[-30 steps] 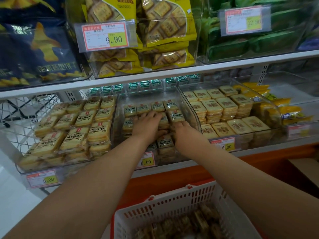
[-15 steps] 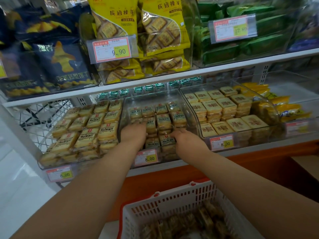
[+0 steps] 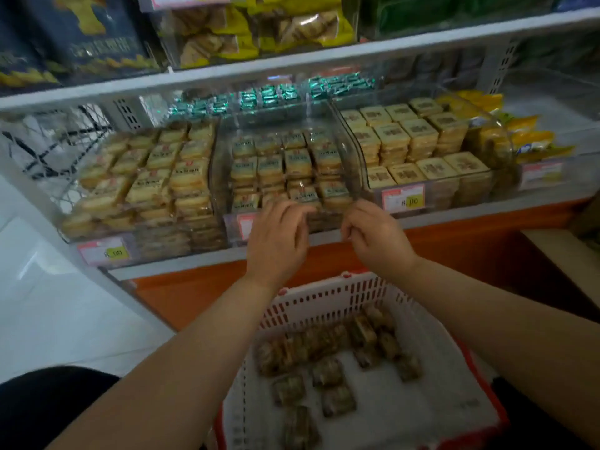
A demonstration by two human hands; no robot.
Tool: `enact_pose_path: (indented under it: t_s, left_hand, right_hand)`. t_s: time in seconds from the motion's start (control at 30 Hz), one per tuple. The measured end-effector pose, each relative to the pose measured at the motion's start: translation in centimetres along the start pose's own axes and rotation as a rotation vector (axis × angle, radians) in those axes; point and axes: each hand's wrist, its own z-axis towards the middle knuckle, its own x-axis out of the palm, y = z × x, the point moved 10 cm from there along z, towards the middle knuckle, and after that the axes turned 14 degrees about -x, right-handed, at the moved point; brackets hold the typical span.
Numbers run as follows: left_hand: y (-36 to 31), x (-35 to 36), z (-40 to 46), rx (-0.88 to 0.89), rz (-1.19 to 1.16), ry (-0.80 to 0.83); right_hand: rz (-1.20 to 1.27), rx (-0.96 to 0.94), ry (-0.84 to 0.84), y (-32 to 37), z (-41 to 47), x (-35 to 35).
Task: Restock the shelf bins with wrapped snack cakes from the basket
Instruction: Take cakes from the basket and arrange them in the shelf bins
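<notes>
The clear middle bin (image 3: 352,170) on the lower shelf holds rows of wrapped snack cakes (image 3: 297,162). Both of my hands hover just in front of its front wall, above the shelf edge. My left hand (image 3: 279,238) has its fingers relaxed and slightly bent, and holds nothing. My right hand (image 3: 376,235) has its fingers loosely curled downward and is also empty. Below them stands the white basket (image 3: 324,300) with a red rim. Several darker wrapped snack cakes (image 3: 328,371) lie loose on its bottom.
A left bin (image 3: 97,238) and a right bin (image 3: 487,190) of similar cakes flank the middle one, with price tags (image 3: 402,199) on their fronts. Small green packets (image 3: 269,97) sit behind. The upper shelf (image 3: 292,68) carries yellow and dark snack bags. The shelf base (image 3: 454,238) is orange.
Both hands have drawn back out of the middle bin toward me and now hang before its front wall. The view has tilted down, showing more of the basket.
</notes>
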Motion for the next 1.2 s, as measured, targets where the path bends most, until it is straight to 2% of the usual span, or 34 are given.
enact_pose_path:
  t_s: [0.07,0.13,0.27,0.37,0.5,0.63,0.8,0.93,1.2]
  left_hand:
    - [-0.5,3.4,-4.3,0.012,0.011,0.162]
    - [-0.3,7.0,-8.5,-0.009,0.030,0.372]
    - [3.9,12.5,-16.1,-0.307,0.052,0.744]
    - [7.2,14.5,-20.1,-0.492,0.062,0.855]
    - [10.1,16.2,-23.4,-0.645,0.077,0.963]
    - [11.5,16.9,-25.4,-0.751,0.040,0.988]
    - [12.5,17.0,-26.9,-0.797,-0.007,0.954]
    - [14.5,16.3,-27.9,-0.907,-0.023,0.913]
    - [15.9,14.9,-28.2,-0.984,-0.081,0.842]
  right_hand:
    - [-0.009,0.046,0.119,-0.9,-2.3,1.8]
    - [-0.034,0.179,0.315,-2.6,-5.5,4.2]
    - [-0.009,0.407,0.732,-5.1,-13.5,9.4]
    - [0.050,0.481,0.911,-5.7,-18.5,13.5]
    - [0.119,0.398,1.157,-4.1,-23.3,20.1]
    - [0.090,0.127,1.338,-0.7,-26.9,26.0]
    - [0.031,-0.006,1.398,0.6,-28.7,29.8]
    - [0.069,0.129,1.448,-0.1,-29.5,31.2]
    - [0.134,0.465,1.467,-2.3,-30.3,29.5]
